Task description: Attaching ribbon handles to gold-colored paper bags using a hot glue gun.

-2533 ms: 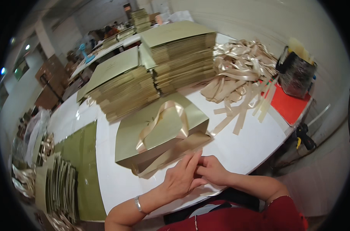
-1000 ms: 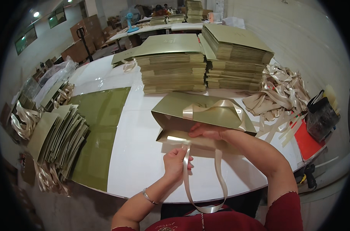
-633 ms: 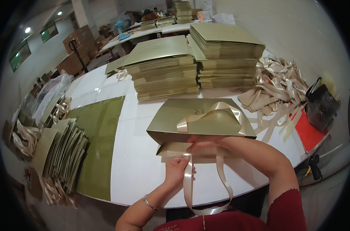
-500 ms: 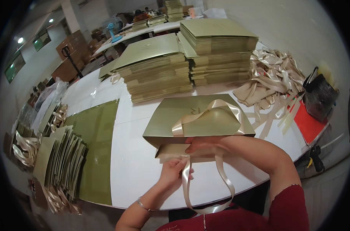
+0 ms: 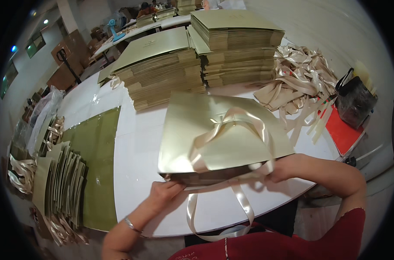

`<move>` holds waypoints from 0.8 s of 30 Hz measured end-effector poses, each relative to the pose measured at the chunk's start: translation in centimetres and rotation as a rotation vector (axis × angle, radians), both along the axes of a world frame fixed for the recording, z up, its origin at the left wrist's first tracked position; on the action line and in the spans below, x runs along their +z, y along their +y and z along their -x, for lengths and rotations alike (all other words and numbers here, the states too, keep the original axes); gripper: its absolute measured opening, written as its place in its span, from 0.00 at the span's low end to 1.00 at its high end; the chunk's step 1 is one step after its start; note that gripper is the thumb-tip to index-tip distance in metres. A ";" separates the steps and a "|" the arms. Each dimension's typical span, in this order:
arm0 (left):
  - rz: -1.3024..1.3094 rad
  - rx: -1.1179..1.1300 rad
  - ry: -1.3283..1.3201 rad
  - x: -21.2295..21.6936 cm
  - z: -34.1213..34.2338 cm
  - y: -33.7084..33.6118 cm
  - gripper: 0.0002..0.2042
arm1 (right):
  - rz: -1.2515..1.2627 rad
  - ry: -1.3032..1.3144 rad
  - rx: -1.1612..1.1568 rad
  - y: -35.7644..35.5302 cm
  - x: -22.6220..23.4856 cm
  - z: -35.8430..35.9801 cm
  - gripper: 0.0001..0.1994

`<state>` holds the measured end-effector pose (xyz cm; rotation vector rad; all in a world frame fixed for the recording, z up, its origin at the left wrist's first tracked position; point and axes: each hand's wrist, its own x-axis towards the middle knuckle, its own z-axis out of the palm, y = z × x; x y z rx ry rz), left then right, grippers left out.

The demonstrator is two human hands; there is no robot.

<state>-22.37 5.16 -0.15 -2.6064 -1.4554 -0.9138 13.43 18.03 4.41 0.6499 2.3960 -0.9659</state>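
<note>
A flat gold paper bag [image 5: 214, 130] lies on the white table [image 5: 132, 143] in front of me, a cream ribbon handle [image 5: 236, 123] looped across its top face. My left hand [image 5: 164, 193] grips the bag's near left corner. My right hand [image 5: 281, 167] holds the near right edge, where a second cream ribbon [image 5: 238, 203] comes out. That ribbon hangs in a long loop down over the table's front edge toward my red top.
Two tall stacks of flat gold bags [image 5: 162, 69] [image 5: 236, 43] stand behind. A heap of cut cream ribbons [image 5: 296, 86] lies at right, next to a black bag [image 5: 355, 102] on a red sheet. Green-gold sheets [image 5: 95, 156] and finished bags [image 5: 60, 186] lie at left.
My hands have spread apart along the bag's near edge, the left toward its left corner and the right toward its right end. The view has shifted closer to the bag.
</note>
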 end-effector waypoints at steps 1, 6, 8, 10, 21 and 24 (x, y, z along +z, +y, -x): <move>-0.087 -0.089 0.056 0.1 0.9 -0.2 0.06 | -0.190 0.049 0.021 0.5 -0.4 -0.9 0.26; -0.072 -0.014 0.185 0.3 1.2 0.4 0.10 | -1.017 0.435 0.229 2.2 -2.5 0.4 0.15; -0.022 0.087 0.179 0.1 0.1 0.7 0.11 | -1.225 0.013 0.320 1.6 -1.5 1.7 0.17; -0.069 0.089 0.117 -0.1 -1.1 0.9 0.12 | -1.187 0.602 0.232 0.8 0.5 2.7 0.20; -0.078 0.135 -0.093 -1.5 -3.0 1.1 0.10 | -0.390 0.570 -0.300 14.8 5.2 13.1 0.22; -0.072 0.134 -0.104 -1.0 -3.6 1.4 0.09 | -0.287 0.357 -0.484 18.2 7.7 14.3 0.18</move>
